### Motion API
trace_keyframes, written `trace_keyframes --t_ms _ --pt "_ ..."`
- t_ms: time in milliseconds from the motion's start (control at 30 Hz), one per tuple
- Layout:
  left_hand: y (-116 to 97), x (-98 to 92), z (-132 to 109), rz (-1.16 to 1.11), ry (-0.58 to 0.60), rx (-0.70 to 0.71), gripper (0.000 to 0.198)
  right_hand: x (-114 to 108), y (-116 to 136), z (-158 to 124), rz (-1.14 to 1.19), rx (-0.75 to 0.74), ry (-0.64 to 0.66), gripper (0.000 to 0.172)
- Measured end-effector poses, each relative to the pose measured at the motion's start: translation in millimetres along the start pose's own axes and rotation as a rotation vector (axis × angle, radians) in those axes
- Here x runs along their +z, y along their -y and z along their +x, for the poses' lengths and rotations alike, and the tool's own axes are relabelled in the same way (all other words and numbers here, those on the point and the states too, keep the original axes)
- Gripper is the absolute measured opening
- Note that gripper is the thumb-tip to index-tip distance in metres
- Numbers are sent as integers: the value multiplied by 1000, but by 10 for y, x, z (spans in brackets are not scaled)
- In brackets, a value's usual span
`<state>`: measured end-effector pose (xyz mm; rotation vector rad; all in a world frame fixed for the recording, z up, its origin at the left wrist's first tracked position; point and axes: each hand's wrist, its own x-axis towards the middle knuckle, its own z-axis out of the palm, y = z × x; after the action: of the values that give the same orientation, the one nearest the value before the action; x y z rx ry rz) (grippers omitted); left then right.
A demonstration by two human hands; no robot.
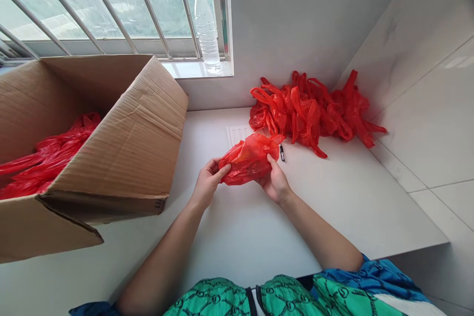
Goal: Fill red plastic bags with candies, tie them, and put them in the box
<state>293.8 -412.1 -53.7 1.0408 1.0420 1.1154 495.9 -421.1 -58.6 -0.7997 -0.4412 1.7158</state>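
A crumpled red plastic bag [249, 160] is held up over the white table, stretched between both hands. My left hand [210, 177] pinches its left end, thumb on top. My right hand [274, 180] grips the right end, with the thumb in front and the other fingers partly hidden behind the plastic. Just beyond the bag lie a printed sheet of paper [237, 134], partly covered by it, and a black pen [282, 153]. Whether anything is inside the bag I cannot tell.
At the left stands an open cardboard box [129, 133] with red plastic bags [52, 155] inside. A heap of red bags [307, 108] lies against the back wall at the right. A clear water bottle [206, 29] stands on the sill by the barred window.
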Motion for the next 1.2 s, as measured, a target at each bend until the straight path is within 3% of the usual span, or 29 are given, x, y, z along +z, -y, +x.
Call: trace_keyframes --t_ms 167,400,500,600,667,800,933,1000,1133,1200 --pt "-22 2 6 -93 29 -40 52 1 -16 6 44 17 28 37" --pt "-5 -10 -11 -75 130 -50 45 20 26 -29 -9 21 86 33" --pt "-4 7 -38 -106 161 -48 51 79 45 -87 -128 59 190 35" --pt "-40 29 -67 0 148 -52 46 111 40 -113 -197 66 281 40" --pt "-76 32 -81 100 98 -5 35 83 30 -86 -211 32 235 40" --pt "-141 -1 -93 154 -55 169 27 -55 47 34 -253 -142 18 33" --pt "-162 -28 -107 231 -164 329 25 -156 112 98 -345 -324 -51 33" --pt "-159 -22 -115 313 -95 328 28 -171 130 91 -439 -416 -107 32" --pt "-130 -18 -95 371 155 208 40 -152 113 51 -669 -502 -130 27" --pt "-103 -53 -54 336 99 196 42 -140 107 37 -764 -521 -115 27"
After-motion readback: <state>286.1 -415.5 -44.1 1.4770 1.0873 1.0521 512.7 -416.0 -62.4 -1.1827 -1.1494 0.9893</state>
